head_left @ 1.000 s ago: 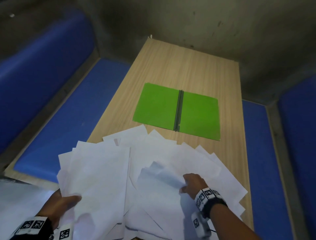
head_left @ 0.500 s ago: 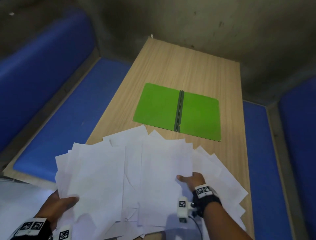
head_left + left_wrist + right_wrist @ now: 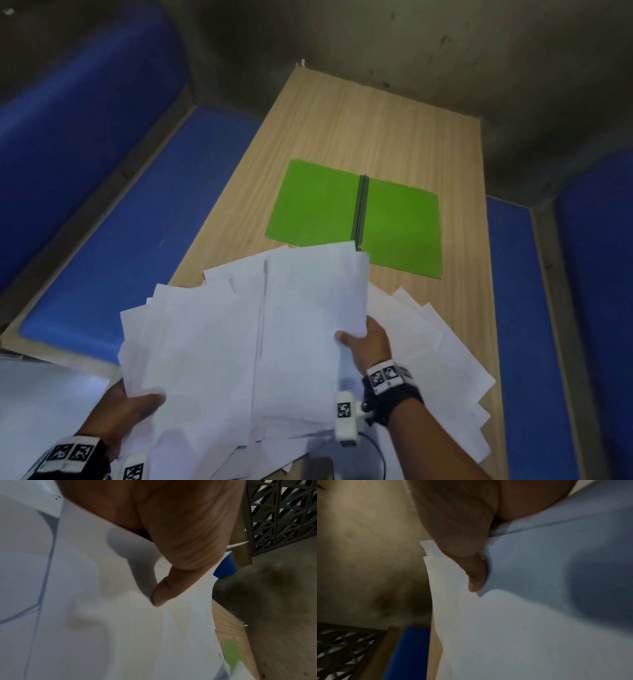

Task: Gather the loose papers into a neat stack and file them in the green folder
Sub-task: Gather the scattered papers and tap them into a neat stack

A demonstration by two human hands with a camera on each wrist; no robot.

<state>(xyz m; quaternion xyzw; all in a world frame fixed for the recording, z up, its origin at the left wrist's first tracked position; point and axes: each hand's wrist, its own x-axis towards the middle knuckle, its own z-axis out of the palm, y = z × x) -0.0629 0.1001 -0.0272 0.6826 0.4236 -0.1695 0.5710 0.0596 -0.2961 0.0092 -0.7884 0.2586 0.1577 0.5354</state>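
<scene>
A loose bundle of white papers (image 3: 239, 342) is lifted off the near end of the wooden table (image 3: 394, 137), held between both hands. My left hand (image 3: 137, 404) grips its near-left edge, thumb (image 3: 164, 593) on top. My right hand (image 3: 363, 339) pinches its right edge, thumb (image 3: 476, 577) pressed on the top sheet. More white sheets (image 3: 438, 342) lie fanned out on the table under and right of the right hand. The green folder (image 3: 342, 212) lies open and flat past the papers, its dark spine in the middle; the raised sheets cover its near edge.
Blue cushioned benches (image 3: 144, 222) run along both long sides of the table, the right one (image 3: 513, 308) close to the scattered sheets. A grey concrete wall (image 3: 376, 41) closes the far end. A white surface (image 3: 34, 411) shows at the bottom left.
Both hands have raised the gathered sheets and tipped them toward the folder. The right hand shifted from pressing on the pile to gripping the bundle's right edge, leaving other sheets on the table.
</scene>
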